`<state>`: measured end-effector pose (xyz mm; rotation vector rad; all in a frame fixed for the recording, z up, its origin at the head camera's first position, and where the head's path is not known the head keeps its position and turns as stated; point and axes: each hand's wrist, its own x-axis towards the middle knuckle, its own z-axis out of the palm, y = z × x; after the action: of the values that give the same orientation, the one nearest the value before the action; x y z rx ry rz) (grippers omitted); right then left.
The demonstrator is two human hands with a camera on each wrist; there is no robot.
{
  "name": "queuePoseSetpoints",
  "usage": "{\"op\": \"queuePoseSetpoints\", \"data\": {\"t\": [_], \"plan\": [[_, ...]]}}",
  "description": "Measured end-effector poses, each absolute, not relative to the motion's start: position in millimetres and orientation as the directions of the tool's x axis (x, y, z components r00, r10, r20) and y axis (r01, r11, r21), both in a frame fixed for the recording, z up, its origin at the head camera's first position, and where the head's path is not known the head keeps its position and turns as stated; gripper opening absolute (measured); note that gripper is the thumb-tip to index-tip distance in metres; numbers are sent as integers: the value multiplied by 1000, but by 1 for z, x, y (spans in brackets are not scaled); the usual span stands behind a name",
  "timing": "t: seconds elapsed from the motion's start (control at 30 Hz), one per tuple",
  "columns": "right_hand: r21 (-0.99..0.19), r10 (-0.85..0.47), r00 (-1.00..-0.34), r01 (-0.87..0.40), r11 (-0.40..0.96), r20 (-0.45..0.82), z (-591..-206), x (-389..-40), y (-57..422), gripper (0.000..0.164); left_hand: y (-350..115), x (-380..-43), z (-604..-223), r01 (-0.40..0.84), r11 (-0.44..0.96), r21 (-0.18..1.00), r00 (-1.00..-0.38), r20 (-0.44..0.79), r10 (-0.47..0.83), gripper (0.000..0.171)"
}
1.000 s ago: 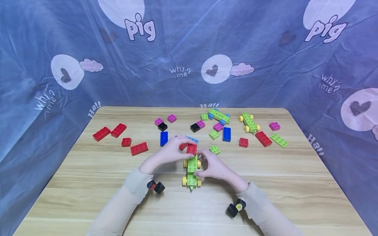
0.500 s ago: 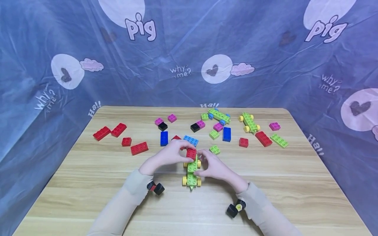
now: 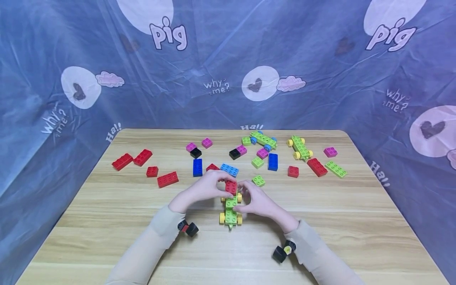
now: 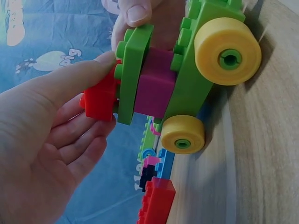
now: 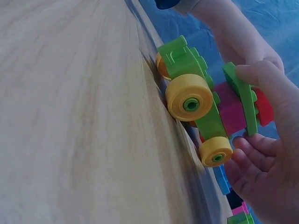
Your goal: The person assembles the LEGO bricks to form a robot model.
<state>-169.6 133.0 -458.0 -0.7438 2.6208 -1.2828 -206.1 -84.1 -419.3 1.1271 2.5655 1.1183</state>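
Observation:
My left hand (image 3: 204,186) pinches a red brick (image 3: 230,187) between thumb and fingers. That brick lies against the studs of a thin green plate (image 4: 135,77); I cannot tell whether it is fully pressed down. Under the plate, a magenta brick (image 4: 155,84) stands on a green car base (image 5: 210,119) with yellow wheels (image 5: 189,98). My right hand (image 3: 259,201) holds the green plate, its thumb at the near end and its fingers curled round by the far end. The car base stands on the table between both hands, its near end uncovered.
Just beyond the hands lie a light blue brick (image 3: 229,169) and a small green brick (image 3: 258,181). Red bricks (image 3: 168,179) are scattered on the left. Two more green car bases, one with blue wheels (image 3: 263,140) and one with yellow wheels (image 3: 300,147), stand toward the back right.
My left hand has brought the red brick slightly down and nearer, onto the green plate. My right hand has kept its place and hold.

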Motion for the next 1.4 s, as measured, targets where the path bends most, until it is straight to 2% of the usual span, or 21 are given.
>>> {"op": "queuePoseSetpoints", "data": {"t": [0.17,0.47,0.9,1.4], "plan": [[-779,-487,-869,-366,510,90,-459,-170,133,63,-85,-206,-420,572,449,686,-719,157,677,50],[-768,-498,-859,-398,502,119,-459,-171,134,61,-88,-208,-418,615,428,662,-680,171,713,39],[-774,-505,-855,-399,492,119,-457,-171,134,58,-88,-208,-417,580,468,666,-705,124,698,40],[-765,-515,-848,-414,493,127,-458,-172,134,58,-86,-206,-414,584,486,650,-702,103,705,39]]}}
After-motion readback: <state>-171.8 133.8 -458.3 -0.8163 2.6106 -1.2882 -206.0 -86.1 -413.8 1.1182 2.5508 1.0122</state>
